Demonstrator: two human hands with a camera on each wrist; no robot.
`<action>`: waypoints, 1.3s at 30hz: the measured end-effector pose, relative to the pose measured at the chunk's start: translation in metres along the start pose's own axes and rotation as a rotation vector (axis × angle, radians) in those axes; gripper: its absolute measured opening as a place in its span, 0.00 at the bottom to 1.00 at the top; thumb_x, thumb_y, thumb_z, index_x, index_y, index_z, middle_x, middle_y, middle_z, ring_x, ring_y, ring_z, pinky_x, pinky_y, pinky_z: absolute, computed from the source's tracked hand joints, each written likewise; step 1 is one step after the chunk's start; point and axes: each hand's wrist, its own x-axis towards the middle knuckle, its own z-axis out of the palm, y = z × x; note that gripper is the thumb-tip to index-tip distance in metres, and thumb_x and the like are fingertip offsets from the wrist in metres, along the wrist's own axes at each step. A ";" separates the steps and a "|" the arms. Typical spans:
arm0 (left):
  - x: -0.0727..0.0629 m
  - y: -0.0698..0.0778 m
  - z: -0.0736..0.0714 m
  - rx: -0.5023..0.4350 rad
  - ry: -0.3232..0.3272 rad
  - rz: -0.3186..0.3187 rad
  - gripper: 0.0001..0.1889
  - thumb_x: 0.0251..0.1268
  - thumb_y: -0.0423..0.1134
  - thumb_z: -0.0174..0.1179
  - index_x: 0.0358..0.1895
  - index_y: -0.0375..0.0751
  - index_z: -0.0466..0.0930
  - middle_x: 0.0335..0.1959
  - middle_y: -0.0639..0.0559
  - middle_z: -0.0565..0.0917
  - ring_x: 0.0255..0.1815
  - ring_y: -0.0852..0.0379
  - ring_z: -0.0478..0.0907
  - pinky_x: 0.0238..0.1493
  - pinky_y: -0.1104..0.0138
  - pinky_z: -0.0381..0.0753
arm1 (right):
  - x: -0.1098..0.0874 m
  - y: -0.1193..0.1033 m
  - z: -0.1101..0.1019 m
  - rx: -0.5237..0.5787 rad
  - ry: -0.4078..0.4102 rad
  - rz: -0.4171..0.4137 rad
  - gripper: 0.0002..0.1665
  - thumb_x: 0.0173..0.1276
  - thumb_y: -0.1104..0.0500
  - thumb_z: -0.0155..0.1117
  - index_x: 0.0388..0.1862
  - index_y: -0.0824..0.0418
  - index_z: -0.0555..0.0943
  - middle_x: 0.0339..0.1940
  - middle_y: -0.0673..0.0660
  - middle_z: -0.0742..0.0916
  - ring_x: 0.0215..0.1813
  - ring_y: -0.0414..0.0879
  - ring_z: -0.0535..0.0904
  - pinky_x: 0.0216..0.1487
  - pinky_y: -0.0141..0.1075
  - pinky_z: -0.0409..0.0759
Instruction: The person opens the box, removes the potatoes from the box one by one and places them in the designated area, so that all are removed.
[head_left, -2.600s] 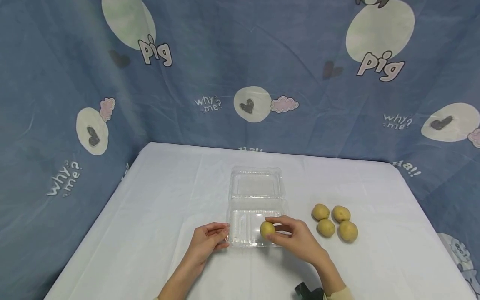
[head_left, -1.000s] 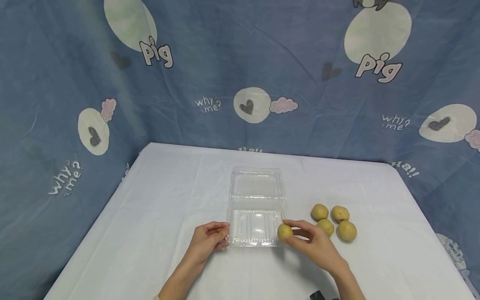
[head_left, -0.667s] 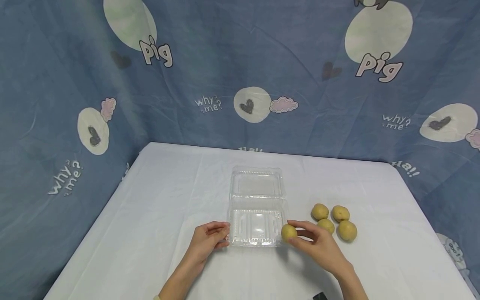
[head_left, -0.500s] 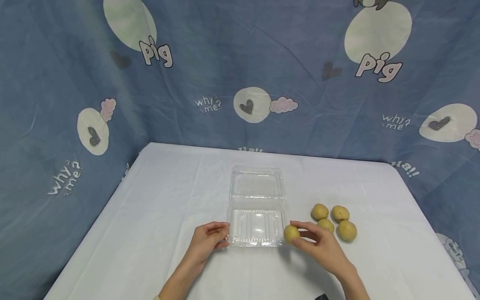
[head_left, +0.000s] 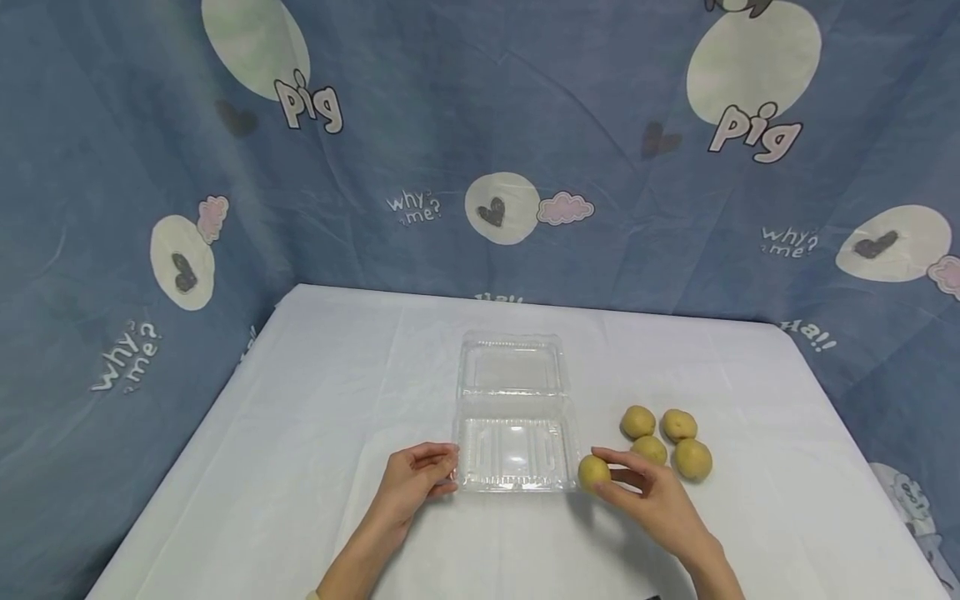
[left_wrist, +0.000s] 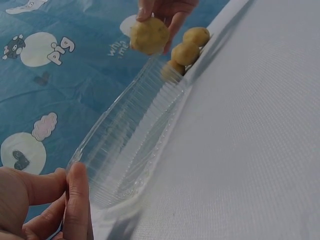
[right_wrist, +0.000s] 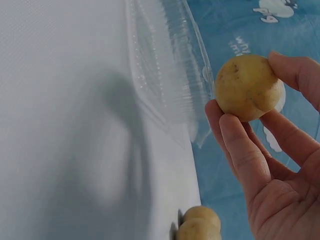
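Note:
A clear plastic clamshell container [head_left: 516, 483] lies with its lid [head_left: 513, 367] folded back, away from me. My left hand [head_left: 408, 485] pinches the left rim of its base between thumb and fingers, which shows up close in the left wrist view. Just beyond the base's right edge, my right hand [head_left: 660, 504] holds a small round potato [right_wrist: 247, 89] with thumb and fingertips. That potato is raised above the white cloth, its shadow falling below. No potato lies inside the container's base.
Several more potatoes [head_left: 692, 460] sit in a cluster on the white-covered table [head_left: 337, 367], right of the container and beyond my right hand. A blue printed curtain [head_left: 375, 108] stands behind and along the sides of the table.
My right hand has carried the potato rightward, from over the container's base to just past its right edge. My left hand has stayed at the left rim.

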 end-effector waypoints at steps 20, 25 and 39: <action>-0.001 0.002 0.002 -0.006 0.008 0.004 0.16 0.63 0.29 0.64 0.51 0.22 0.77 0.40 0.40 0.82 0.31 0.57 0.80 0.36 0.67 0.88 | -0.014 0.015 -0.013 -0.038 0.097 0.063 0.26 0.62 0.63 0.72 0.59 0.69 0.79 0.57 0.62 0.83 0.51 0.43 0.82 0.49 0.32 0.84; -0.001 0.002 0.001 -0.006 0.006 0.006 0.16 0.64 0.29 0.64 0.51 0.22 0.77 0.41 0.39 0.82 0.32 0.57 0.80 0.37 0.67 0.88 | -0.016 0.016 -0.013 -0.045 0.121 0.136 0.27 0.62 0.60 0.73 0.59 0.66 0.79 0.57 0.60 0.83 0.52 0.43 0.82 0.51 0.31 0.83; 0.001 0.000 0.000 0.000 0.005 0.009 0.16 0.64 0.29 0.63 0.52 0.21 0.77 0.41 0.39 0.82 0.32 0.57 0.80 0.37 0.67 0.88 | -0.030 0.021 -0.021 -0.189 0.203 0.215 0.28 0.61 0.54 0.74 0.59 0.61 0.80 0.57 0.56 0.84 0.50 0.40 0.82 0.50 0.27 0.81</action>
